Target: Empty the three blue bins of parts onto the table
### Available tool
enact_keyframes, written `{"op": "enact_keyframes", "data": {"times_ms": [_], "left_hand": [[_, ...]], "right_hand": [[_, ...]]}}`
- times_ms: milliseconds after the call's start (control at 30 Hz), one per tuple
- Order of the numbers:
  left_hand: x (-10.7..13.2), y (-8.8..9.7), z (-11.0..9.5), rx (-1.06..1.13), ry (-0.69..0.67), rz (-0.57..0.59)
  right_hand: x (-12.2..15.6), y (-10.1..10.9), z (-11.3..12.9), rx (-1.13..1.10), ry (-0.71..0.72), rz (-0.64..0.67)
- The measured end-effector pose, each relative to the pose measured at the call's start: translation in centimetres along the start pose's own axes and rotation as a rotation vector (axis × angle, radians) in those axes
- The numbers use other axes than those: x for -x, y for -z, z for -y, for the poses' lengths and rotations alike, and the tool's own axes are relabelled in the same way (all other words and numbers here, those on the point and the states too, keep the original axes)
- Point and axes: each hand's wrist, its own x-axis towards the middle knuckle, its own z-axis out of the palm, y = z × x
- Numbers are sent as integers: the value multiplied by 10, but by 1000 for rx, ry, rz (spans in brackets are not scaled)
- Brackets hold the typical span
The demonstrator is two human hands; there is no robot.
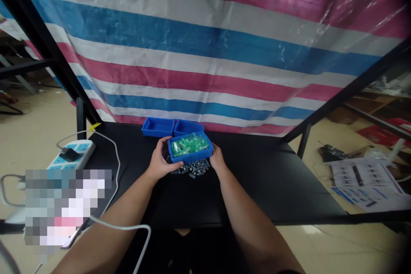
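Observation:
Between my two hands is a blue plastic bin (pixel 192 156), held above the table and filled with small green and clear pieces (pixel 190 144). My left hand (pixel 159 160) grips its left end, the thumb along the near side. At the right end, my right hand (pixel 218 158) is closed on the bin, its fingers mostly hidden. Under the bin lies a pile of small dark grey cylindrical parts (pixel 194 169), partly covered by it. Two more blue bins stand just behind, a left one (pixel 158 127) and a right one (pixel 189 127), the latter partly hidden.
The black table (pixel 257 180) has a striped plastic sheet (pixel 205 51) hanging behind it. On the left are a power strip (pixel 80 152) with a black plug, a white cable (pixel 118 162) and a blurred-out object (pixel 64 209). Printed papers (pixel 366 180) lie beyond the right edge.

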Motion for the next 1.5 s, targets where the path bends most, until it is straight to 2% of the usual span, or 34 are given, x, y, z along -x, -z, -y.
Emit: {"op": "enact_keyframes", "data": {"times_ms": [100,367,467,600,700,800,933,1000,1100,1167,1267,1367,1500], "left_hand": [[-1,2,4,-1,13,-7],[0,0,7,-53,17,-12],[1,-1,3,-13,14,-6],[1,-5,-5,52,-6,-28],[7,-13,-13,112,-46,-51],[21,-26,-20,153,-64,18],[36,-38,-23,129,-93,162],[38,-38,-24,59,-109,238],[33,-30,-25,-195,-143,330],[28,-20,-24,-391,-168,318],[23,-4,-16,-568,-135,228],[21,9,0,-624,-19,189],[21,15,13,-616,54,233]], "right_hand": [[-1,-3,-6,8,-2,11],[12,1,0,-20,-15,-97],[22,4,6,-118,-16,-123],[36,-1,22,-327,23,-65],[55,-13,39,-493,45,12],[85,-26,53,-554,-27,129],[120,-29,58,-514,-166,46],[130,-24,53,-477,-183,-6],[135,-11,35,-410,-197,-106],[137,3,19,-374,-230,-166],[137,31,3,-330,-254,-241],[133,60,2,-321,-277,-290],[124,86,9,-341,-309,-270]]}}
